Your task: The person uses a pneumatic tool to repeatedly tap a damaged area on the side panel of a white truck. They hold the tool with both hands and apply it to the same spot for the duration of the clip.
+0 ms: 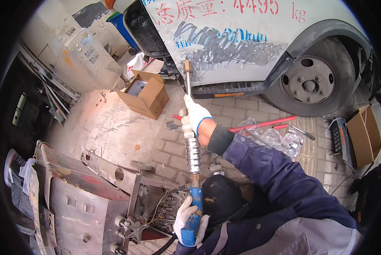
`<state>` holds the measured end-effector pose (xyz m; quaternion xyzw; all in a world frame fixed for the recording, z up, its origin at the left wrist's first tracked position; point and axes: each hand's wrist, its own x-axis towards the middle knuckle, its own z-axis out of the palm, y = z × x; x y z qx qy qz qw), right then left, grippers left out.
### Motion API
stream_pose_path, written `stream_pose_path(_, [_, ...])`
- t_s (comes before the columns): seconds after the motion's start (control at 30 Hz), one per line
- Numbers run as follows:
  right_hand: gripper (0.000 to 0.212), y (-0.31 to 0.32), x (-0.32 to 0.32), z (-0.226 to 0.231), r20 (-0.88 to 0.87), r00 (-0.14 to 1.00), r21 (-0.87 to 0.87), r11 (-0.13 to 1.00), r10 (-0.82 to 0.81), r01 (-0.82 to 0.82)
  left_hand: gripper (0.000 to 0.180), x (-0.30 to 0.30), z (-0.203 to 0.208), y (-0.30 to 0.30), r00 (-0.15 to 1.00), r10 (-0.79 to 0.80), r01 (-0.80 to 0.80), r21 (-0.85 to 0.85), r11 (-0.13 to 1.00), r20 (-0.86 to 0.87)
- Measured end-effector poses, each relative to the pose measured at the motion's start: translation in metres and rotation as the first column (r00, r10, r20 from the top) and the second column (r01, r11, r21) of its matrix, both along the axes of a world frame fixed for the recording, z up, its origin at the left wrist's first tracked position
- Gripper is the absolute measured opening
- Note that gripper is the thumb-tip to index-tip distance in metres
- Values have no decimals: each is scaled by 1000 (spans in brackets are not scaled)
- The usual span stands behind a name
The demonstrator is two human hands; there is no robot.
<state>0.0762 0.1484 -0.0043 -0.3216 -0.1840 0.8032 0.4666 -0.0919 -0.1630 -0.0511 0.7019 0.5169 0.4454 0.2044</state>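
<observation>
A long rod-like tool with a blue handle [191, 229], a silver ribbed barrel [193, 155] and a brass-coloured tip [187, 66] stretches away from me. My left hand [184, 217], in a white glove, is closed around the handle at the lower end. Farther up, my right hand [195, 115], in a white glove with a blue cuff, wraps the shaft above the ribbed barrel. The tip appears in front of the lower edge of a white vehicle panel [241, 68] smeared with grey; I cannot tell whether they touch. A black hose [167, 245] runs beside the handle.
An open cardboard box [146, 95] stands left of the vehicle, whose wheel [309, 80] is at right. Red bars [265, 123], plastic wrapping [284, 142] and a screwdriver-like tool [303, 132] lie on the paving. A rusty metal cabinet [82, 208] fills the lower left.
</observation>
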Motion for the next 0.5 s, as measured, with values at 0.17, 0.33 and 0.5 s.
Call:
stream_pose_path(0.17, [69, 18, 8, -18, -419, 883, 35, 975, 213, -219, 48, 15, 22, 3, 949, 55, -47, 34, 998, -309])
stream_pose_path(0.33, [68, 28, 10, -30, -689, 570, 288, 890, 449, -353, 45, 21, 26, 4, 947, 5, 13, 55, 998, -320])
stream_pose_path(0.5, [58, 17, -2, -1, 65, 994, 62, 995, -87, 83, 46, 11, 18, 6, 969, 41, -27, 64, 998, -242])
